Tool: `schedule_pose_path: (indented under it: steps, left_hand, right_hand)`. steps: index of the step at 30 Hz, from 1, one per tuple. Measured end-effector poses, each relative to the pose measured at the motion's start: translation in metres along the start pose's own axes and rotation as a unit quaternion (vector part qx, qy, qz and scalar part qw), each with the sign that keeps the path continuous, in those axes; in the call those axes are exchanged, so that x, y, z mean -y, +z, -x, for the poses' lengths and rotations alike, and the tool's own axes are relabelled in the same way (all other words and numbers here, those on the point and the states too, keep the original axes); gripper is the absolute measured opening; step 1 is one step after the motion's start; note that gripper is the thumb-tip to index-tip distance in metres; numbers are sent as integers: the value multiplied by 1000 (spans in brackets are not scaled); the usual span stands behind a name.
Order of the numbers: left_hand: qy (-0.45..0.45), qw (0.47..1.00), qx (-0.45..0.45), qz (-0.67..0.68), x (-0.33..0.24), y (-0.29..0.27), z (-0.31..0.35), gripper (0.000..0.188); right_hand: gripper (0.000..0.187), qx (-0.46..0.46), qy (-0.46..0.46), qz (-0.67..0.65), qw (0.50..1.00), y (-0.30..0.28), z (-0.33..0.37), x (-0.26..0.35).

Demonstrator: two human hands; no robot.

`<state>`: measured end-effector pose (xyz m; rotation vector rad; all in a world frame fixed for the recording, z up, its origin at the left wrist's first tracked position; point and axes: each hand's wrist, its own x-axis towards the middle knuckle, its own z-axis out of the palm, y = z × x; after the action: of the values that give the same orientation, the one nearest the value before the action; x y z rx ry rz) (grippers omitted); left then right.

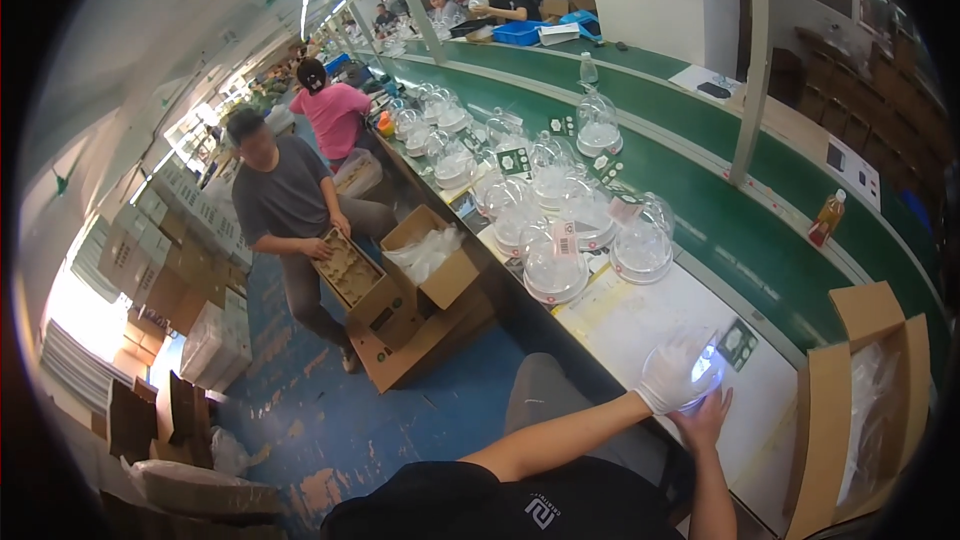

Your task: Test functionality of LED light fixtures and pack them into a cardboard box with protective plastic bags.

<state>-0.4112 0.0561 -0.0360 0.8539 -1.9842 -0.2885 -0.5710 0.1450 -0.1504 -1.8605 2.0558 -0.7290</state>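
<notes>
A clear dome lamp glows bluish white on the near part of the worktable, its outline partly covered by my hands. My left hand, in a white glove, lies across it with the fingers curved round its side. From the near side my bare right hand grips its lower part, thumb and fingers bent around it. A dark green tag is beside the lamp, on its far right. Farther up the table stand several unlit clear domes on white round bases, the nearest dome bearing a pink label.
An open carton with plastic wrapping stands at the right. A green conveyor belt runs behind the table, with a drink bottle beyond. Leftward, a person in grey handles a carton insert beside an open carton.
</notes>
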Motion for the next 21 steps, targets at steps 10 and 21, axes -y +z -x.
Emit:
schedule_pose_path:
  steps: [10, 21]
  left_hand:
    - [-188, 939, 173, 231, 38, -27, 44, 99]
    - [-89, 992, 70, 57, 2, 5, -7, 53]
  right_hand:
    - [127, 9, 10, -3, 1000, 0, 4, -2]
    - [133, 3, -1, 4, 1000, 0, 1, 4]
